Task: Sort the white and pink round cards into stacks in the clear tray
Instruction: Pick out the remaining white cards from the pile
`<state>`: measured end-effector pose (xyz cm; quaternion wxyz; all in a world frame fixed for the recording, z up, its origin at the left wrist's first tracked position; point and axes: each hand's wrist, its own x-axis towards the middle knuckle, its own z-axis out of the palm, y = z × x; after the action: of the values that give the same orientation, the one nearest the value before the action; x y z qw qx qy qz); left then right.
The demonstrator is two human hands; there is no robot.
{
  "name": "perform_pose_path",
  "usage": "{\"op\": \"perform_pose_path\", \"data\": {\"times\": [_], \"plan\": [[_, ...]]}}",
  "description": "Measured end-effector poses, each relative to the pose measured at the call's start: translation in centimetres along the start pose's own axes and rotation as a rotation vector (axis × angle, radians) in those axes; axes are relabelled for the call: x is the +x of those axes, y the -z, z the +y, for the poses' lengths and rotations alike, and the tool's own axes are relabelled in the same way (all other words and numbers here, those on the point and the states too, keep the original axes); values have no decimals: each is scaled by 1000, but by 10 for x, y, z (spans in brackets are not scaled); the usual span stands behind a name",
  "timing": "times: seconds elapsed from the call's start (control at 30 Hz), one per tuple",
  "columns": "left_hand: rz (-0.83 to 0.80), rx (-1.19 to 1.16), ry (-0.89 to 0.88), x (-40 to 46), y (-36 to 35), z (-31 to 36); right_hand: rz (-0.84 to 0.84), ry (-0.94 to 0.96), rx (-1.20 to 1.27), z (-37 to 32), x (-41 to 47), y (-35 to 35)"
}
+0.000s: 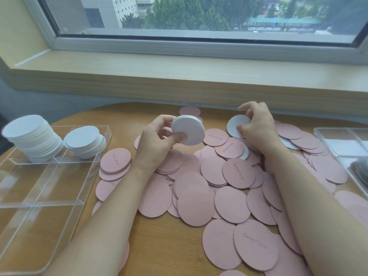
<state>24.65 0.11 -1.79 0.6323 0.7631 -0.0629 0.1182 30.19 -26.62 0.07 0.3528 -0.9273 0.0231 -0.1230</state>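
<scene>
My left hand (159, 140) grips a small white stack (189, 130); my right hand (258, 126) pinches one white card (235, 124) off the pink pile (219, 186), right of the clear tray (49, 196). Lift cleanly, edges aligned.

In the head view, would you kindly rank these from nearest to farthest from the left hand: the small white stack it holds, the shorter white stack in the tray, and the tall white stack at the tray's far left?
1. The small white stack, gripped in the left hand itself.
2. The shorter white stack, to its left in the clear tray.
3. The tall white stack, farther left at the tray's far corner.
</scene>
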Motion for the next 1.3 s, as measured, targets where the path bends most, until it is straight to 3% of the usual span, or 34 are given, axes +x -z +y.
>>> {"op": "perform_pose_path", "data": {"times": [0.13,0.37,0.57,0.9,1.07,1.23,1.3], "plan": [[8,-7,-1,1,0,0,47,-31,96,0,4,8],[12,13,-23,1,2,0,-77,100,204,-30,-1,9],[6,-21,-13,2,1,-1,-323,202,687,-55,-19,3],[44,-80,-16,1,0,2,-531,233,867,-66,-31,-10],[27,-63,-30,-1,1,2,-551,210,745,-74,-33,-4],[49,4,-18,-3,4,1,-315,200,101,-52,-33,15],[74,12,-17,-4,5,2,-321,134,-153,-32,-36,30]]}}
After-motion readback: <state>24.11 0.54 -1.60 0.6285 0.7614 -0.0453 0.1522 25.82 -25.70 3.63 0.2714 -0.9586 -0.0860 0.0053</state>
